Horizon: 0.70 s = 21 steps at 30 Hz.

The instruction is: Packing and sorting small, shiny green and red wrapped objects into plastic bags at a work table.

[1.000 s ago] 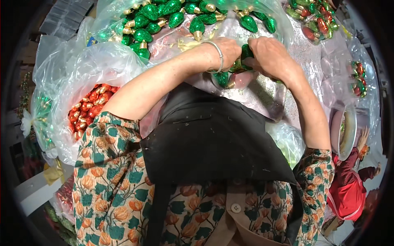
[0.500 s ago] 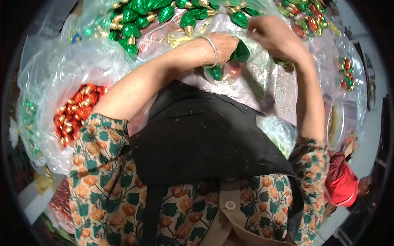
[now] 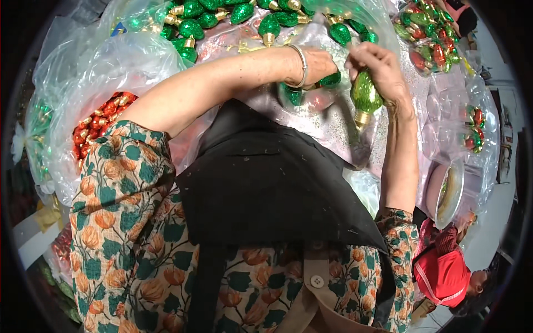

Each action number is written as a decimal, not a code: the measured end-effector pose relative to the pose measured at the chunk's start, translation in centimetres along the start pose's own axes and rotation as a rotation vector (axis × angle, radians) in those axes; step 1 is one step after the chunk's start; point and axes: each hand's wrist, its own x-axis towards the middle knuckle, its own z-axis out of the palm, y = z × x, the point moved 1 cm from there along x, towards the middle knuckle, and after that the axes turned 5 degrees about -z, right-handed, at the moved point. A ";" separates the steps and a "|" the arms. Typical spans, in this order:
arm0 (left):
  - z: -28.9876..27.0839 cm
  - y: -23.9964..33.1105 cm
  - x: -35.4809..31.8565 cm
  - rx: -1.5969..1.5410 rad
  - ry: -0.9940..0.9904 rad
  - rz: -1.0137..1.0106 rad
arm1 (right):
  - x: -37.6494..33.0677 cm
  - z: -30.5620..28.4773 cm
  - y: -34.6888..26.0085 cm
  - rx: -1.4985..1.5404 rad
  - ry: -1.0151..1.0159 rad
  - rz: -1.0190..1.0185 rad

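My left hand point(image 3: 317, 66), with a bangle at its wrist, is curled over a glittery dark green bulb ornament point(image 3: 331, 79). Just below it, a clear plastic tub point(image 3: 316, 106) holds green and reddish pieces. To its right, my right hand point(image 3: 378, 69) is closed, thumb and forefinger pinched together. From under its palm hangs a light green bulb ornament point(image 3: 365, 93), its gold cap pointing down. Whether anything fine sits in that pinch is too small to tell.
Glittery green bulb ornaments point(image 3: 269, 28) lie along the far side. A clear plastic bag point(image 3: 125, 69) with small red-and-gold ornaments point(image 3: 102, 122) is at left. Mixed red and green ornaments point(image 3: 427, 33) sit far right, a round container point(image 3: 444, 194) nearer. A person in red point(image 3: 441, 275) is at lower right.
My right hand has dropped lower, and the light green ornament now hangs plainly below it. My left hand has shifted slightly right, with less of its green ornament showing.
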 end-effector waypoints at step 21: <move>-1.7 -1.1 -0.1 -0.193 -0.131 -0.076 | -1.6 1.4 -0.4 -0.343 -0.189 -0.109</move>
